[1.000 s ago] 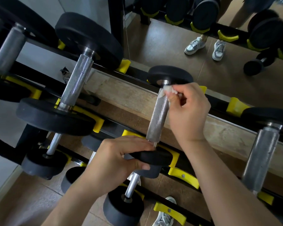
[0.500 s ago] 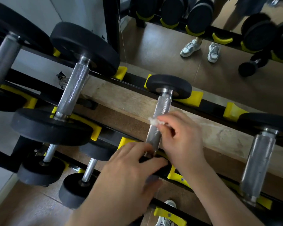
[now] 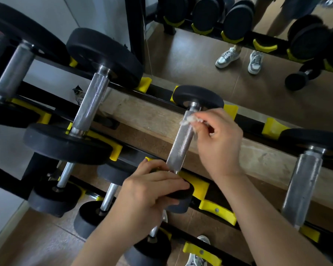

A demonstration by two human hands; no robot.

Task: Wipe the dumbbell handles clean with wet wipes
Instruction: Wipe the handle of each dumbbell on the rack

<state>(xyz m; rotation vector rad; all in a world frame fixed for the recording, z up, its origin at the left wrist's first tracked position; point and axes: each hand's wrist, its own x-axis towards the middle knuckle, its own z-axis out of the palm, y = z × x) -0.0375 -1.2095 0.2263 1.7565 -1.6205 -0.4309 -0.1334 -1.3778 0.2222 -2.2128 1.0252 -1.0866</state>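
Observation:
A small dumbbell lies across the top tier of the rack, its knurled steel handle (image 3: 181,143) running from a far black head (image 3: 198,96) to a near black head (image 3: 181,194). My left hand (image 3: 148,196) grips the near head. My right hand (image 3: 219,143) pinches a crumpled white wet wipe (image 3: 188,120) against the far end of the handle, just below the far head. The rest of the handle is bare.
Bigger dumbbells (image 3: 90,106) lie to the left and another dumbbell (image 3: 304,185) to the right on yellow cradles (image 3: 217,210). Smaller dumbbells (image 3: 96,214) fill the lower tier. A mirror behind reflects dumbbells and a person's sneakers (image 3: 238,58).
My right hand slid the wipe from mid-handle back up to the far end. My left hand closed again round the near head.

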